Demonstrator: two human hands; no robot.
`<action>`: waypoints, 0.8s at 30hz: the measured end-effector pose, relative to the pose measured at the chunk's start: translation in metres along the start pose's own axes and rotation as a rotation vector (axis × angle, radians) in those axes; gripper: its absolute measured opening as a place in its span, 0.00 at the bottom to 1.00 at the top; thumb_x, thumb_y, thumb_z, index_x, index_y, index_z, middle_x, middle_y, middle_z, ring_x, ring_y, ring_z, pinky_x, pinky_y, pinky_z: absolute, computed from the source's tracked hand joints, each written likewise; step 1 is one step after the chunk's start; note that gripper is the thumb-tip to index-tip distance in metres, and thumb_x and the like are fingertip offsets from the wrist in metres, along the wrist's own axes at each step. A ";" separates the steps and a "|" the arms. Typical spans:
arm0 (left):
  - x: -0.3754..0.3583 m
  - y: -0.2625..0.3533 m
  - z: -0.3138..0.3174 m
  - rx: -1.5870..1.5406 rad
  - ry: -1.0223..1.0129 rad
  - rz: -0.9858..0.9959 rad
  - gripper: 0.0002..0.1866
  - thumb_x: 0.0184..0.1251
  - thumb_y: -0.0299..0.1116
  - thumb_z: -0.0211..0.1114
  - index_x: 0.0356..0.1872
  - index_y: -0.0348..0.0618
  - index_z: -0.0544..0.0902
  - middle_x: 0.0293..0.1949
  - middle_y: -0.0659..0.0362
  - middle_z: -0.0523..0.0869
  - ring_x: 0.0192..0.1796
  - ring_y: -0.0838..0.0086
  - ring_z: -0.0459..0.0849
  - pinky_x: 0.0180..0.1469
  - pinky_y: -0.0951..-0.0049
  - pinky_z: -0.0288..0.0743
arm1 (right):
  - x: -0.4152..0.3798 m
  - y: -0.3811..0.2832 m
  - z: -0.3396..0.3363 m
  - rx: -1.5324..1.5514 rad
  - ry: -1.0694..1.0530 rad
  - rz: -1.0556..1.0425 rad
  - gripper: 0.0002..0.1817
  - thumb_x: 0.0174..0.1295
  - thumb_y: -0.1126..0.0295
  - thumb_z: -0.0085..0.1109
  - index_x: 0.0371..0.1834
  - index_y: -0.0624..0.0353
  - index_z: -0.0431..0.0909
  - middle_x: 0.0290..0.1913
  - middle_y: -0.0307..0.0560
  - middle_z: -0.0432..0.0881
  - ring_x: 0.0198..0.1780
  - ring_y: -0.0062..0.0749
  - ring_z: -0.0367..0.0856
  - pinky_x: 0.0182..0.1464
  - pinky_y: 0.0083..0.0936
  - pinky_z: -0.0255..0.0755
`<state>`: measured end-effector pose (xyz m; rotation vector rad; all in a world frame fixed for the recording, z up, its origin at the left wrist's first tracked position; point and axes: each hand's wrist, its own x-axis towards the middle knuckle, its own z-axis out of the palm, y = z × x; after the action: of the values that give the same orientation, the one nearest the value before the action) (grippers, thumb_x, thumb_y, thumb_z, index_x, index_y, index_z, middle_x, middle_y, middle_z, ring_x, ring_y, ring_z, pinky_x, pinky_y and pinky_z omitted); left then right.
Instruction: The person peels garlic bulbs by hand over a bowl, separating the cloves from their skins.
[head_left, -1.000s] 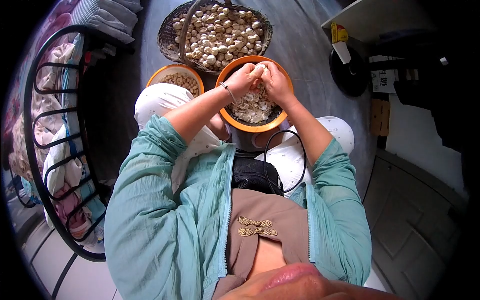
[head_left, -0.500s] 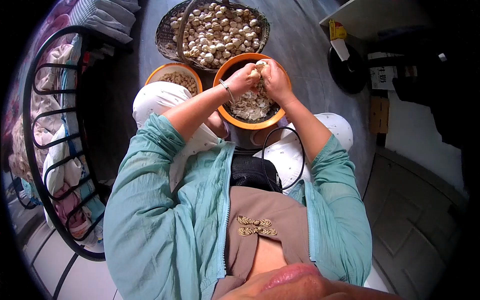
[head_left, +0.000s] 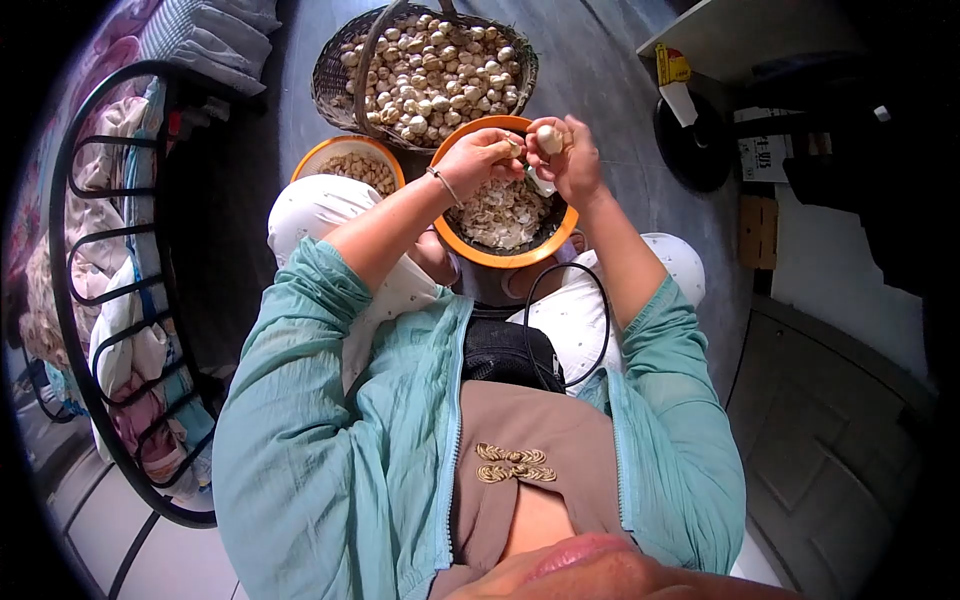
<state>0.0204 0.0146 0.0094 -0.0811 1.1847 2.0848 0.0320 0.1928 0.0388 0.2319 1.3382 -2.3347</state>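
Observation:
Both hands are raised over the far part of an orange-rimmed basin (head_left: 452, 236), which holds a heap of papery garlic skins (head_left: 500, 215). In my right hand (head_left: 572, 168) a pale garlic bulb (head_left: 549, 139) rests between thumb and curled fingers. My left hand (head_left: 478, 164), with a bracelet at the wrist, pinches a small pale piece of garlic (head_left: 513, 148); whether it is a clove or skin is hard to tell. The fingertips of the two hands are close together but apart.
Beyond the basin stands a wicker basket (head_left: 328, 88) full of garlic bulbs (head_left: 440, 75). To its left is a smaller orange-rimmed bowl (head_left: 305, 160) with loose garlic cloves (head_left: 362, 172). A black metal rack (head_left: 62, 250) with fabrics stands at left, a round black base (head_left: 690, 150) at right.
My hands, pressed together on the garlic before, have drawn slightly apart. The right hand has turned so the bulb shows, and the left keeps a small piece.

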 end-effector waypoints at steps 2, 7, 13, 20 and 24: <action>0.000 0.000 -0.001 0.008 0.003 0.001 0.11 0.68 0.31 0.54 0.47 0.35 0.73 0.37 0.55 0.80 0.36 0.74 0.81 0.46 0.68 0.79 | 0.000 0.000 0.001 -0.050 0.046 0.043 0.26 0.66 0.45 0.36 0.41 0.57 0.73 0.28 0.37 0.74 0.25 0.18 0.73 0.22 0.12 0.62; 0.004 -0.005 -0.007 -0.020 0.025 0.086 0.12 0.67 0.31 0.57 0.46 0.34 0.73 0.38 0.56 0.80 0.35 0.73 0.82 0.42 0.71 0.80 | 0.001 0.013 0.007 -0.573 0.089 0.047 0.15 0.62 0.55 0.56 0.39 0.56 0.74 0.29 0.32 0.76 0.28 0.14 0.73 0.25 0.12 0.65; 0.004 -0.004 -0.010 0.179 0.115 0.043 0.11 0.65 0.32 0.60 0.44 0.37 0.74 0.36 0.58 0.80 0.37 0.75 0.82 0.44 0.73 0.79 | 0.002 0.016 0.005 -0.669 0.054 -0.051 0.14 0.61 0.61 0.59 0.38 0.62 0.75 0.32 0.39 0.79 0.32 0.16 0.75 0.32 0.15 0.70; -0.001 0.000 0.000 0.173 0.149 0.085 0.10 0.65 0.30 0.59 0.42 0.34 0.74 0.32 0.57 0.80 0.32 0.75 0.82 0.36 0.75 0.80 | 0.008 0.020 -0.007 -0.688 -0.018 -0.118 0.12 0.61 0.65 0.57 0.39 0.64 0.76 0.34 0.40 0.80 0.35 0.19 0.77 0.39 0.18 0.72; -0.002 -0.002 0.001 0.260 0.153 0.121 0.09 0.67 0.28 0.55 0.42 0.32 0.73 0.32 0.56 0.80 0.31 0.75 0.81 0.36 0.74 0.80 | 0.008 0.021 -0.008 -0.740 -0.032 -0.146 0.12 0.61 0.65 0.58 0.38 0.64 0.76 0.34 0.40 0.80 0.34 0.18 0.77 0.38 0.18 0.72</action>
<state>0.0229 0.0146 0.0090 -0.0485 1.5788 2.0366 0.0338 0.1884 0.0153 -0.1379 2.1374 -1.7688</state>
